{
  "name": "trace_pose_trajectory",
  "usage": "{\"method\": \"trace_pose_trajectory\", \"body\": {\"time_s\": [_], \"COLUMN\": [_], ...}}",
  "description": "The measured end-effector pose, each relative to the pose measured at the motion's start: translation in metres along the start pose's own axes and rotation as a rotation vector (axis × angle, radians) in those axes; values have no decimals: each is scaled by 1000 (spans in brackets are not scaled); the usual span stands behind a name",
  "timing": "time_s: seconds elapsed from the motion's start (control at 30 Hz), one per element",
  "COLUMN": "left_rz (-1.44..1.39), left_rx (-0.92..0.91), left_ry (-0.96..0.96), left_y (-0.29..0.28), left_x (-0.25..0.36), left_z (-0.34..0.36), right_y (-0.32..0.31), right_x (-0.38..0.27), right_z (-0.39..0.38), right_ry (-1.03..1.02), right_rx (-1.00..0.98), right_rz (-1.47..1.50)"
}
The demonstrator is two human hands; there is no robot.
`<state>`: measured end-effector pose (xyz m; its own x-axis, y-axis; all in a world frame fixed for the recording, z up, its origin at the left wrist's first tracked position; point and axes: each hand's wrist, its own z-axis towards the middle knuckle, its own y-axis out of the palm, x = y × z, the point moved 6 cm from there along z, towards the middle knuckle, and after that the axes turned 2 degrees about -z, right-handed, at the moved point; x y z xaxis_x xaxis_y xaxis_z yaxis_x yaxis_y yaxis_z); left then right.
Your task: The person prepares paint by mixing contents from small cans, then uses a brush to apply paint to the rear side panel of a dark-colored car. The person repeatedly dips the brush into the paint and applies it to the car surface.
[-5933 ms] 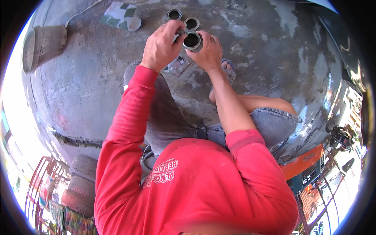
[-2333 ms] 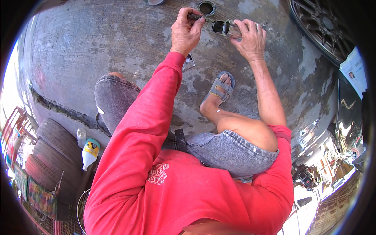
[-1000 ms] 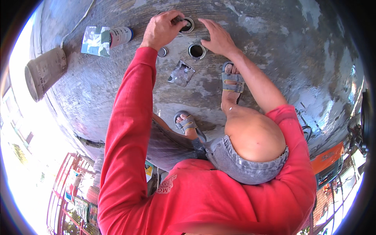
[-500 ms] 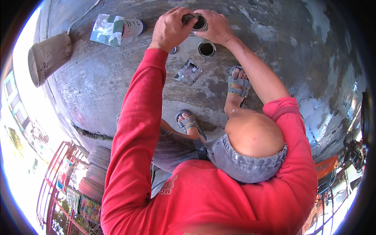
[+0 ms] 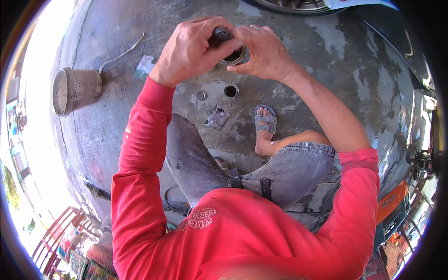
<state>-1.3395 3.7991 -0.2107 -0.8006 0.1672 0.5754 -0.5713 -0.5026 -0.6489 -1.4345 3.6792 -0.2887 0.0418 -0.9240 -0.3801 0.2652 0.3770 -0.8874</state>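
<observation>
I have a stained concrete floor [image 5: 308, 93] beneath everything, with a dirty bucket [image 5: 84, 91] off to the left, probably kept there to leave elbow room. Above the floor, my right hand [image 5: 266, 53] wraps its fingers around the side of an open can [image 5: 244, 56], likely to steady it and keep its mouth clear; I can't tell whether its base touches the floor. A stained square sheet [image 5: 217, 117] lies nearer the knees, near a second open can [image 5: 231, 91] standing mouth-up, I'd judge to keep its contents in. Beside that sits a small round lid [image 5: 201, 95]. My left hand [image 5: 193, 53] has its fingers pinching a dark rounded piece [image 5: 221, 33] at the held can's mouth, half hidden, its kind unclear.
</observation>
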Motion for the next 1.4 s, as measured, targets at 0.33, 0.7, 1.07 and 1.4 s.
{"method": "trace_pose_trajectory", "body": {"time_s": [0.33,0.7,1.07,1.4], "left_rz": [-41,-32,35,81], "left_rx": [-28,-81,-47,55], "left_ry": [-56,9,-85,-194], "left_y": [-62,-44,-52,-64], "left_x": [64,67,58,52], "left_z": [2,-36,-51,-49], "right_y": [-65,-28,-13,-8], "right_x": [-77,-93,-100,-98], "right_z": [-29,-41,-34,-27], "right_ry": [261,234,220,219], "right_rx": [140,184,152,181], "right_rz": [79,13,-11,-17]}}
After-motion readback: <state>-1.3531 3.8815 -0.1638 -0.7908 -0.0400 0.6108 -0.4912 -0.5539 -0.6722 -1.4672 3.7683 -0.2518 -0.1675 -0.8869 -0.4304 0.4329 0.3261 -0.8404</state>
